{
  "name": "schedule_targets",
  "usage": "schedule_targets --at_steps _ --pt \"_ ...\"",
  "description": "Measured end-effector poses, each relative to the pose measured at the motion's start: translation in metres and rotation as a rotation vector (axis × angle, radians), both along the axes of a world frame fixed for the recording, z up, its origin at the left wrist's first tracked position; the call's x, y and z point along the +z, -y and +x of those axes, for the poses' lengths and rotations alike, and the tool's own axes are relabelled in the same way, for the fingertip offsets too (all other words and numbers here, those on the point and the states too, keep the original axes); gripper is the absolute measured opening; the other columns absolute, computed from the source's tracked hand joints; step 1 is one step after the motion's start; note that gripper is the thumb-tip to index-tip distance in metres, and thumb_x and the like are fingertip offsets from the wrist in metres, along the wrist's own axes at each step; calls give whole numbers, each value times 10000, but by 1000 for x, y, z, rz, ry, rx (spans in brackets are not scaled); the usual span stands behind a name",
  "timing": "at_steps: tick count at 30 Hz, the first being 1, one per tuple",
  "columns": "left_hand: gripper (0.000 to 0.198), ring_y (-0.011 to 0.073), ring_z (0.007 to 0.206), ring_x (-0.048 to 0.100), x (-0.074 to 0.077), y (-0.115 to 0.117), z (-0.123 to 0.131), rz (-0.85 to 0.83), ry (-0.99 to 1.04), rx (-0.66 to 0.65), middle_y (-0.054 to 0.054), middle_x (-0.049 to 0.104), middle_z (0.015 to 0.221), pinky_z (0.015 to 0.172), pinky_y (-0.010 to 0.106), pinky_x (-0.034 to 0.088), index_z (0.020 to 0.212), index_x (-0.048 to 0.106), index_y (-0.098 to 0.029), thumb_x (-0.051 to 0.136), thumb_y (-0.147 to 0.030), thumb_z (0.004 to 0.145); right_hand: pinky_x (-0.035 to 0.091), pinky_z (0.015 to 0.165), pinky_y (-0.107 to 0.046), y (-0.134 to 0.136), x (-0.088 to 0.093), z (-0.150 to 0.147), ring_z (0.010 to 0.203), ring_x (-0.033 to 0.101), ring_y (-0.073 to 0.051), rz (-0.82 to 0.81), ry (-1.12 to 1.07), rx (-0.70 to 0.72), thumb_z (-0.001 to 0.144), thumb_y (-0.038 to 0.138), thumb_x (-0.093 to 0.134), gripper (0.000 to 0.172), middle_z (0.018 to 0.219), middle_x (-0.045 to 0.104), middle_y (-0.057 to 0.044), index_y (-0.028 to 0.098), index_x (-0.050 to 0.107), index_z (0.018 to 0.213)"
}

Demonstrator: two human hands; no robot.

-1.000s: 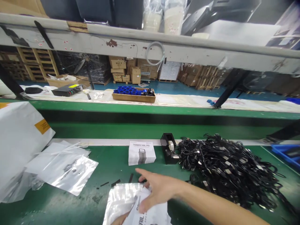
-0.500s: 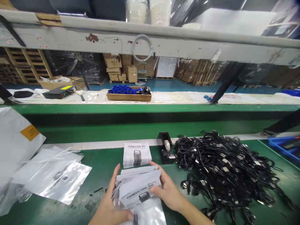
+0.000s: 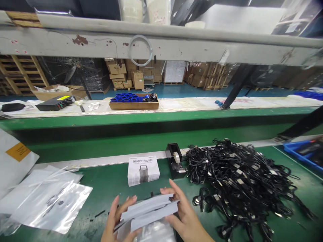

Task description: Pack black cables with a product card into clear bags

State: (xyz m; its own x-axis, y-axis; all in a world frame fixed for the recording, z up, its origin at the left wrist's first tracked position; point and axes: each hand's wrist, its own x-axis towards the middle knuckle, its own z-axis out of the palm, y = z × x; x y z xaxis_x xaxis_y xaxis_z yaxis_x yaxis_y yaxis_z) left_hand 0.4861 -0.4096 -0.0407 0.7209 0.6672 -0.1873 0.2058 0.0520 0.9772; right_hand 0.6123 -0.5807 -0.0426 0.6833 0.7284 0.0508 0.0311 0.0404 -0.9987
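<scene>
Now the left hand [image 3: 113,222] and right hand [image 3: 186,218] have tipped the paper leaflets [image 3: 152,210] edge-on, fingers gripping both ends above the green table's [image 3: 101,183] near edge; covers no longer show, suggesting mid-straightening.

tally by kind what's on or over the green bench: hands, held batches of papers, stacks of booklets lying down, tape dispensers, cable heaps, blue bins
hands: 2 (left hand, right hand)
held papers: 1 batch
booklet stack: 1
tape dispenser: 1
cable heap: 1
blue bin: 1
total: 7
</scene>
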Motion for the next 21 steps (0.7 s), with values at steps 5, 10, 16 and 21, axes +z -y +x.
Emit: schedule_targets --at_steps 5,10,16,21 --pt "1289 312 1271 269 -19 -3 13 -57 157 -133 179 306 1383 1051 384 153 1365 -65 -186 750 -535 430 276 990 -406 -4 -4 0 1260 294 -232 -111 26 76 652 208 664 1025 1421 233 -102 305 -65 1366" --pt "1239 338 1241 318 -20 3 17 -67 107 -96 188 484 1228 1033 383 199 1369 -12 -137 738 -512 457 388 893 -395 -8 -14 -6 1075 497 -227 -133 107 15 711 244 604 979 1322 369 -88 324 -134 1350" --pt "987 300 1196 396 -6 1 10 131 62 -86 176 546 1163 1012 331 246 1368 -5 -136 595 -492 670 380 930 -420 -6 -7 -5 1133 448 -246 -171 450 -62 766 168 499 859 1215 449 -113 258 -104 1371" --pt "920 271 1227 354 -17 -2 11 211 -51 -227 148 419 1319 1015 334 239 1375 50 -181 615 -413 686 47 961 -688 -12 21 7 1298 34 -399 -401 946 145 760 398 570 796 1442 180 -112 262 93 1383"
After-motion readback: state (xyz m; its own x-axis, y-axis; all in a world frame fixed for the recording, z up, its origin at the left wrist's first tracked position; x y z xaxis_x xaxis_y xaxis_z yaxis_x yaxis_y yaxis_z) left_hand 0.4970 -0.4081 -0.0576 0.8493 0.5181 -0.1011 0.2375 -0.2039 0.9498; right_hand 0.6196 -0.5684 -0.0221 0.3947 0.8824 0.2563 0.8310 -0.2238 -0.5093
